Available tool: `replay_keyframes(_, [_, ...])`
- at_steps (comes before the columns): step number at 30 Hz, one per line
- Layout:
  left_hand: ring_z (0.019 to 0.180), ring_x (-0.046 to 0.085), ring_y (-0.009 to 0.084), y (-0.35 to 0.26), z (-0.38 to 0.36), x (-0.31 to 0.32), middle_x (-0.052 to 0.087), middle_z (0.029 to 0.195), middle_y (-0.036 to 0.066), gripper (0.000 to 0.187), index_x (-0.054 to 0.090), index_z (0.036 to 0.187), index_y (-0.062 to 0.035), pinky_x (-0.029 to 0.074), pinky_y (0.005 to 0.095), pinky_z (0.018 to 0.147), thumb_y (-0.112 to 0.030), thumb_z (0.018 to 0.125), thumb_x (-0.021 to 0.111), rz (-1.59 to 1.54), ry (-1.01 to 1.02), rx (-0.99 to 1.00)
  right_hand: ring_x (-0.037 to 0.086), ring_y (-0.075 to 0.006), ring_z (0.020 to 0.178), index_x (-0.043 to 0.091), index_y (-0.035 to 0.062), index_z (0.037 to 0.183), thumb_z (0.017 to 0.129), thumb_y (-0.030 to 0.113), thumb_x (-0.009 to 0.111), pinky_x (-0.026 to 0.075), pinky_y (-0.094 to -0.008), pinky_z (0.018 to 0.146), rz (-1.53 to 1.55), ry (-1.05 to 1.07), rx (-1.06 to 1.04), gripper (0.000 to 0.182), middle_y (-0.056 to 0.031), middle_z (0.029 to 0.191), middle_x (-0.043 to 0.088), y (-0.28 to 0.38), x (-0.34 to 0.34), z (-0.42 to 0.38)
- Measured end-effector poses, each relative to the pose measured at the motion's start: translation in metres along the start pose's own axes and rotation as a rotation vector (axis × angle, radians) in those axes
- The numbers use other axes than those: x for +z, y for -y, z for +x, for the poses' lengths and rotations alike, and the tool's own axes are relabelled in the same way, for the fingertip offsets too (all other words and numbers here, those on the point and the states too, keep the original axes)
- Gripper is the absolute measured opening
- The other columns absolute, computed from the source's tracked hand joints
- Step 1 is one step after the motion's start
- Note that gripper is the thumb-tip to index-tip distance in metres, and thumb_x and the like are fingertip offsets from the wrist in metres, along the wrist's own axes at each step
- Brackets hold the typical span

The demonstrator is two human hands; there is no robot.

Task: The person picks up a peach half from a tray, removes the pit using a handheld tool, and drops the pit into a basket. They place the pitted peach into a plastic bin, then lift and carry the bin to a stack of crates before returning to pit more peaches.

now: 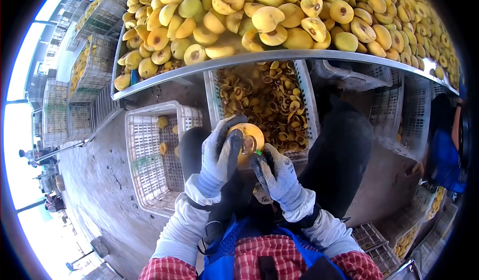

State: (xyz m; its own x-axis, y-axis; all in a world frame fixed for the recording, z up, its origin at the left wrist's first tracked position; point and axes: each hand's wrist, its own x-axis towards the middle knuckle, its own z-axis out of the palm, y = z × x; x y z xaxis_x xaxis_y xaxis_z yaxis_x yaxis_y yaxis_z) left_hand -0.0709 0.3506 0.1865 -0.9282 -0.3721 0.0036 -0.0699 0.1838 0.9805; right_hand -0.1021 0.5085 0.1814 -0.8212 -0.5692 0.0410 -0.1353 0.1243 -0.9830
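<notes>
My left hand (217, 155), in a grey-white work glove, is closed around a halved yellow peach (254, 132), its cut side partly in view. Close against the fruit, my right hand (277, 173), gloved too, has its fingers closed on a small pitting knife (258, 152). A green bit of its handle shows between the fingers, and a thin metal loop appears at the peach's hollow. Much of the tool is hidden by the glove. Both hands are above my lap, just in front of a crate (308, 95) full of peach scraps (259, 93).
A metal-edged table (239, 59) heaped with peach halves (269, 18) spans the front. On the floor at left stands a white crate (144, 180) with a few peach pieces. More crates (67, 105) are stacked farther left and at right. A person in blue (446, 155) is at the right edge.
</notes>
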Motion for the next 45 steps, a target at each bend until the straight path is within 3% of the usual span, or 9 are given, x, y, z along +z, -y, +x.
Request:
replay_keyframes(10, [0.085,0.058,0.0158,0.0,-0.013,-0.017,0.062,0.094,0.01,0.029,0.058,0.104,0.0058,0.044,0.0253,0.08,-0.02,0.095,0.047,0.223,0.242,-0.039,0.06,-0.0354,0.07,0.052,-0.0039,0.105,0.091,0.018,0.053,0.046,-0.0394,0.059,0.115,0.224,0.085,0.026,-0.0214,0.079,0.06,-0.018,0.002,-0.019])
replay_keyframes(13, [0.081,0.06,0.0151,0.009,-0.018,-0.004,0.063,0.087,0.01,0.022,0.058,0.103,0.0029,0.047,0.0273,0.071,-0.015,0.094,0.05,-0.052,0.116,-0.097,0.061,-0.0351,0.07,0.052,-0.0046,0.105,0.091,0.017,0.054,0.046,-0.039,0.059,0.07,0.118,-0.032,0.026,-0.0215,0.079,0.06,-0.014,0.004,-0.02])
replay_keyframes(15, [0.095,0.056,0.0168,-0.004,-0.032,0.01,0.058,0.107,0.009,0.041,0.049,0.122,0.0008,0.045,0.0272,0.084,-0.03,0.095,0.05,-0.519,0.018,-0.245,0.061,-0.0346,0.071,0.052,-0.0049,0.106,0.091,0.015,0.052,0.046,-0.0385,0.06,-0.089,0.054,-0.134,0.025,-0.0211,0.079,0.06,-0.027,0.01,-0.028])
replay_keyframes(21, [0.102,0.052,0.0169,-0.001,-0.053,0.05,0.053,0.114,0.009,0.044,0.047,0.123,-0.0028,0.04,0.0282,0.091,-0.037,0.096,0.045,-0.298,-0.354,-0.09,0.062,-0.0332,0.068,0.051,-0.005,0.109,0.093,0.015,0.046,0.047,-0.0379,0.06,0.07,-0.002,0.062,0.025,-0.0195,0.076,0.061,-0.012,0.015,-0.026])
replay_keyframes(27, [0.096,0.053,0.0153,0.007,-0.056,0.047,0.057,0.105,0.008,0.035,0.053,0.114,-0.0013,0.042,0.0271,0.087,-0.031,0.096,0.048,-0.241,-0.348,-0.058,0.061,-0.0259,0.064,0.053,-0.0027,0.107,0.094,0.018,0.047,0.046,-0.0336,0.058,0.014,0.083,-0.029,0.025,-0.0149,0.072,0.06,-0.019,0.008,-0.031])
replay_keyframes(30, [0.091,0.054,0.0134,0.011,-0.057,0.038,0.058,0.099,0.005,0.032,0.055,0.112,-0.001,0.043,0.0249,0.083,-0.028,0.095,0.05,-0.333,-0.244,-0.143,0.058,-0.0289,0.086,0.048,-0.0032,0.118,0.093,0.013,0.049,0.047,-0.0343,0.075,0.103,0.266,0.132,0.03,-0.0189,0.102,0.054,-0.021,-0.003,-0.033])
replay_keyframes(35, [0.093,0.056,0.0128,0.026,-0.055,0.021,0.06,0.101,0.005,0.032,0.055,0.114,-0.0012,0.044,0.024,0.083,-0.027,0.094,0.053,-0.288,-0.077,-0.19,0.059,-0.0255,0.069,0.053,-0.0029,0.106,0.093,0.021,0.049,0.046,-0.0336,0.061,0.049,0.169,-0.026,0.027,-0.0161,0.081,0.057,-0.022,-0.002,-0.031])
replay_keyframes(40, [0.095,0.058,0.0179,0.003,-0.059,0.038,0.059,0.105,0.008,0.041,0.052,0.117,0.0013,0.046,0.0279,0.084,-0.033,0.095,0.048,-0.897,-0.309,-0.411,0.06,-0.0306,0.064,0.054,-0.0023,0.098,0.093,0.024,0.052,0.045,-0.0362,0.056,0.074,-0.055,-0.117,0.027,-0.0171,0.073,0.058,-0.018,0.01,-0.026])
replay_keyframes(45, [0.094,0.058,0.0155,0.017,-0.062,0.02,0.061,0.105,0.009,0.037,0.053,0.117,0.0019,0.047,0.0272,0.083,-0.024,0.091,0.059,-0.561,-0.199,-0.217,0.06,-0.0351,0.063,0.054,-0.0008,0.098,0.091,0.023,0.054,0.045,-0.0386,0.054,-0.009,0.078,0.025,0.025,-0.0194,0.072,0.058,-0.009,0.003,-0.025])
